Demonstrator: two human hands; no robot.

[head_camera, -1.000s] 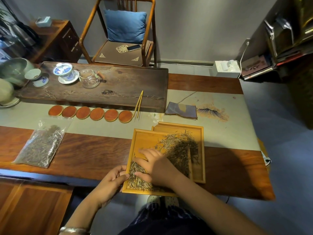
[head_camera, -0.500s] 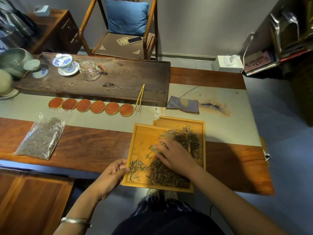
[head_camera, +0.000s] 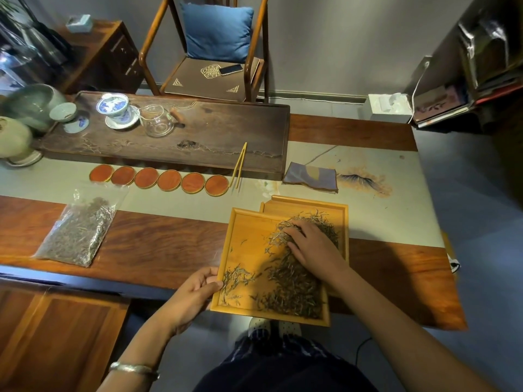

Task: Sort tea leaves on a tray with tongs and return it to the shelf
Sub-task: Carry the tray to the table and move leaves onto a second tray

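Sweeping up and to the right since a second ago, the right hand [head_camera: 314, 246] is now lying with flat, straight fingers on the tea leaves [head_camera: 294, 281], pushing them toward the far right of the front tray [head_camera: 240, 230], so sorting is proceeding by hand. The left hand [head_camera: 195, 292] is gripping that tray's near-left edge. A second tray [head_camera: 336, 206] is lying beneath. The tongs [head_camera: 238, 165] are resting untouched on the table [head_camera: 158, 244], beside coasters [head_camera: 158, 180] and a bag of leaves [head_camera: 80, 232].

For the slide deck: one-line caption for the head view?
Left hand grips the bamboo tray edge while right hand spreads tea leaves; tongs lie unused.
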